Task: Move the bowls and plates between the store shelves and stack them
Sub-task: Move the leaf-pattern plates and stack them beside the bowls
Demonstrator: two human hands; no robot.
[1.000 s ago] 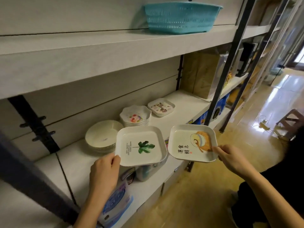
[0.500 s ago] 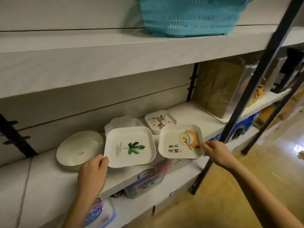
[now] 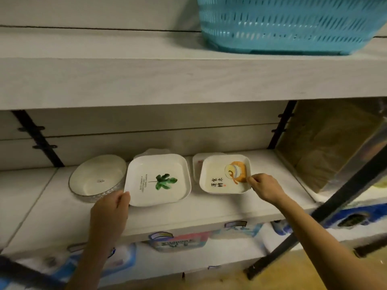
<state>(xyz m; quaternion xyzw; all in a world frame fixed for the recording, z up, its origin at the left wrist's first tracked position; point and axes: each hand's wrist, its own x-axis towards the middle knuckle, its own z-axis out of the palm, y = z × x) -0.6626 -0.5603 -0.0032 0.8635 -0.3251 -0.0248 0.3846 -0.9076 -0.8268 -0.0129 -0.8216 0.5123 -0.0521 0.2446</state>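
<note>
Bare forearms, no sleeves/rings visible.

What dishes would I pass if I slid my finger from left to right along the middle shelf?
Round bowl → leaf plate, held by the left hand → orange-picture plate, held by the right hand → brown box.

A green leaf is printed on one white square plate (image 3: 158,180), an orange-and-blue motif with black characters on the other (image 3: 225,174), and the basket (image 3: 293,24) is done in slatted turquoise.
</note>
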